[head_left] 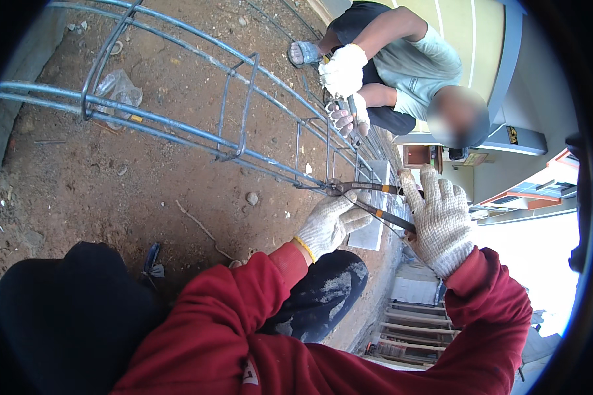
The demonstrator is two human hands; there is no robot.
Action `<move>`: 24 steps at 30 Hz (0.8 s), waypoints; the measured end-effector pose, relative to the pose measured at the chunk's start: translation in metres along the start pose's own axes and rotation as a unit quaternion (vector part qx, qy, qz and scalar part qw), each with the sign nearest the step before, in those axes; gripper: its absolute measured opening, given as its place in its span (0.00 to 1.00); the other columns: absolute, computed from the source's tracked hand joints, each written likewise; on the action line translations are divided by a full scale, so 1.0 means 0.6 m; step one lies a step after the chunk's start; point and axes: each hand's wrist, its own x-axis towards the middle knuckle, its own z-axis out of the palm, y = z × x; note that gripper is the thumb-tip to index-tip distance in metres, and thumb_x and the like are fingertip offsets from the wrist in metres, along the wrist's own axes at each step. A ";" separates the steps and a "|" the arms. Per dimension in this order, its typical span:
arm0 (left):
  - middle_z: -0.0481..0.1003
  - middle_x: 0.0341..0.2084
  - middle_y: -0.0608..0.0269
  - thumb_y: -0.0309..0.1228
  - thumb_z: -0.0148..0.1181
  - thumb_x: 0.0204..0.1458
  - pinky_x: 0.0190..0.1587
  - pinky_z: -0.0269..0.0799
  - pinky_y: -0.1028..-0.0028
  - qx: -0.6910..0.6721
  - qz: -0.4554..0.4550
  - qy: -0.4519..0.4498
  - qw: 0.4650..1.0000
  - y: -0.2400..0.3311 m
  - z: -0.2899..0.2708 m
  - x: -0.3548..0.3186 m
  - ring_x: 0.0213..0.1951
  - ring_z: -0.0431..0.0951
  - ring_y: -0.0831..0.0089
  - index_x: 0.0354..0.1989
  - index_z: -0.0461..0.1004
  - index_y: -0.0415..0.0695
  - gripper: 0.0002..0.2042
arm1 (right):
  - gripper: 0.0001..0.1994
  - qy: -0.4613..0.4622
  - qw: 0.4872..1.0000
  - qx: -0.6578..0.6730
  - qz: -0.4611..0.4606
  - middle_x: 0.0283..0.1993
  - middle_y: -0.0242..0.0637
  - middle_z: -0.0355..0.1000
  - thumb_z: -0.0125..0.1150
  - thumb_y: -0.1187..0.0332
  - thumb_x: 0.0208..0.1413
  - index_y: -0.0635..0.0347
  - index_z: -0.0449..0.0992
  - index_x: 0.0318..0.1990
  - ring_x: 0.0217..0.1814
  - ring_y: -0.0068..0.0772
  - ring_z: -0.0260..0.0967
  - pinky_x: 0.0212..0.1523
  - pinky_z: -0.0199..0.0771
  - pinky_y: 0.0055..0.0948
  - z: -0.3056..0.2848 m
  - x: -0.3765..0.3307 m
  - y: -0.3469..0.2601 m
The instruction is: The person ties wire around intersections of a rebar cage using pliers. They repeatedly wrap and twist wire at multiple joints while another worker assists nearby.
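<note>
In my gloved right hand (445,224) are the dark handles of pincers (389,216) with orange bands, spread apart in its grip. Their jaws meet a joint of the steel rebar cage (270,168), where a stirrup crosses the long bars. Just below the jaws, my gloved left hand (326,227) has its thumb and fingers around a thin tie wire (392,230), which trails toward my right wrist. The fingers partly hide the wire.
Across the cage a person (402,72) squats, with gloved hands (346,76) and a tool at the bars. A clear plastic bag (120,95) and stones lie on the dirt. A grey slab (370,227) lies beyond my left hand; stacked slats (415,329) stand at lower right.
</note>
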 end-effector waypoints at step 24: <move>0.63 0.63 0.59 0.32 0.52 0.63 0.68 0.55 0.59 -0.070 0.105 -0.040 0.991 -0.029 0.029 0.040 0.64 0.62 0.65 0.67 0.59 0.57 0.23 | 0.18 -0.511 0.537 0.665 0.087 0.36 0.50 0.77 0.68 0.66 0.52 0.72 0.76 0.46 0.29 0.37 0.76 0.30 0.78 0.32 0.184 0.079 0.131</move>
